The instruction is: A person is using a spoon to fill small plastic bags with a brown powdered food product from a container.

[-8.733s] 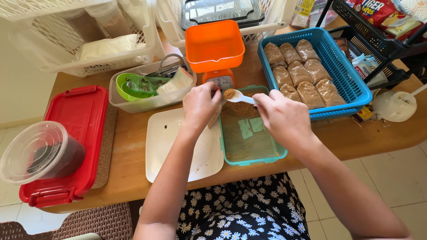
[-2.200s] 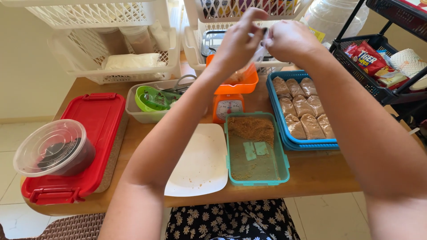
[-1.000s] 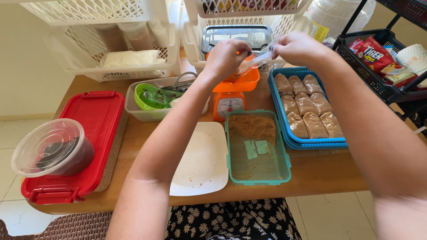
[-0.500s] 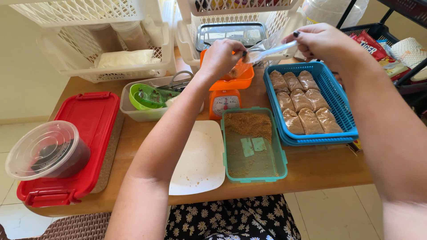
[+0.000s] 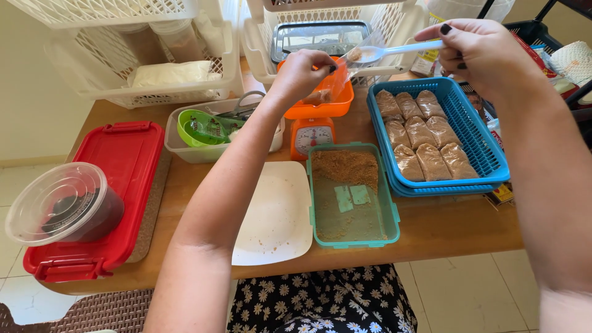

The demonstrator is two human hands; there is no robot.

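Note:
My left hand [image 5: 303, 73] pinches a small clear plastic bag [image 5: 333, 86] with brown powder in it, held in the orange pan of a small kitchen scale [image 5: 314, 117]. My right hand [image 5: 481, 52] grips a pale blue plastic spoon [image 5: 385, 52] whose bowl points left, just above the bag's mouth. Below lies a teal tub [image 5: 353, 194] with brown powder at its far end. A blue basket [image 5: 441, 132] on the right holds several filled bags of the same powder.
A white square plate [image 5: 274, 213] lies left of the teal tub. A clear bin [image 5: 203, 139] holds a green bowl and scissors. A red lidded box [image 5: 117, 185] carries a round clear container [image 5: 61, 206]. White lattice baskets stand behind; a black rack stands at the right.
Both hands came down from in front of the baskets to the scale. The bag now rests in the orange pan, and the spoon has drawn back to the right above it.

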